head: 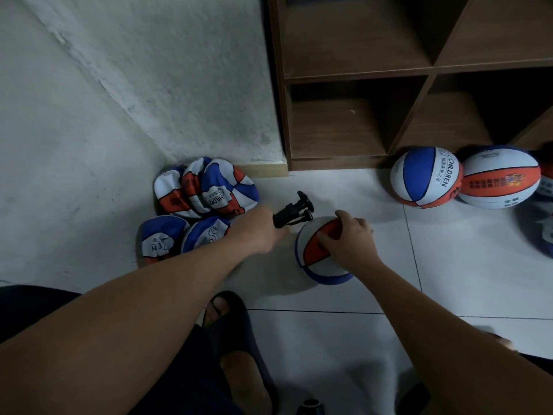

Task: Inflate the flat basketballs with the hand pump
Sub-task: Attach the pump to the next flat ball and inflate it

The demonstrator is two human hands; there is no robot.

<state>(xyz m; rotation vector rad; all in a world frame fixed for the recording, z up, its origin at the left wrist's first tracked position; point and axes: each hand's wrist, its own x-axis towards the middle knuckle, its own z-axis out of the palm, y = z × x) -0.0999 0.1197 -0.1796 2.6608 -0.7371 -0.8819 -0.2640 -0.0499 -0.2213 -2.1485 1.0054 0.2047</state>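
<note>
Both hands' fingers [338, 224] curled: pump [291, 212], ball [311, 259].

Three round balls [324, 250], perhaps five flat balls [206, 187], one pump [291, 212].

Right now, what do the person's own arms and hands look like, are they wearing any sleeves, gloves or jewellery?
Both forearms are bare right up to the bottom edge of the picture, with no sleeves in view. The left hand and the right hand are bare too: no gloves. No watch, bracelet or ring shows on what can be seen of the wrists and fingers, though the left hand's fingers are mostly hidden.
</note>
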